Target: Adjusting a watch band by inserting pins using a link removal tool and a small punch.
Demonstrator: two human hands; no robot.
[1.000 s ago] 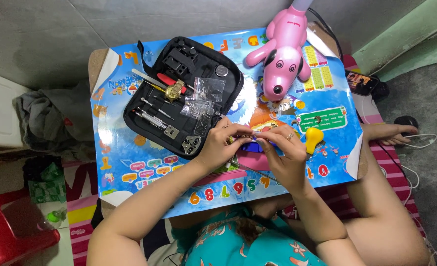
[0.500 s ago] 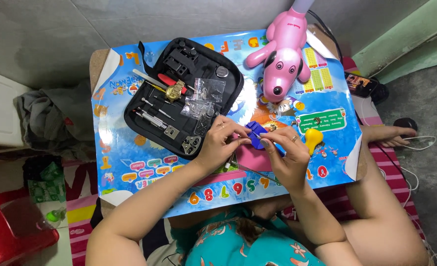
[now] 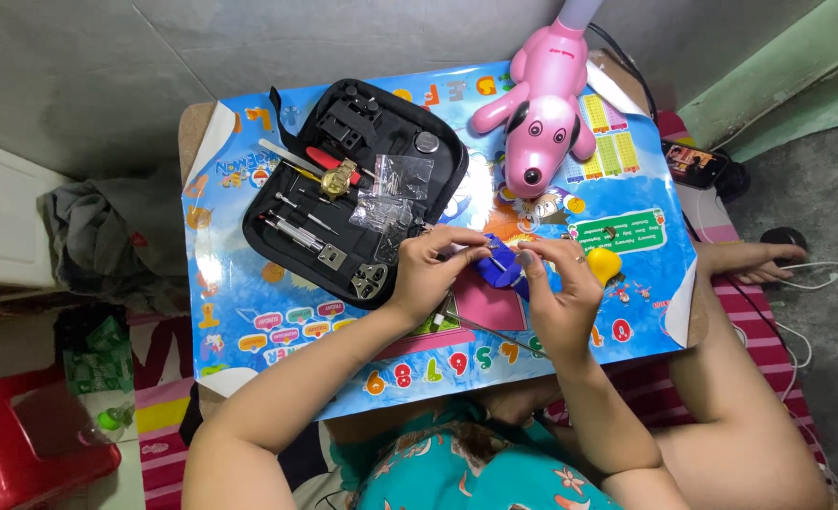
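Glossy pink plastic dog lamp point(image 3: 539, 118), perhaps matt black fabric tool case point(image 3: 353, 194), shiny printed table cover point(image 3: 277, 321).

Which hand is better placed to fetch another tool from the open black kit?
Likely the left hand: it sits beside the black tool kit edge, while the right hand grips the blue holder on the far side.

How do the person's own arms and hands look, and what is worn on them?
Both arms are bare up to the shoulder; no sleeve, glove or wristband covers them. The left hand shows no ring or watch. The right hand wears a thin ring on one finger. The fingernails look short. The only clothing near the arms is a teal top with a floral print on the chest.
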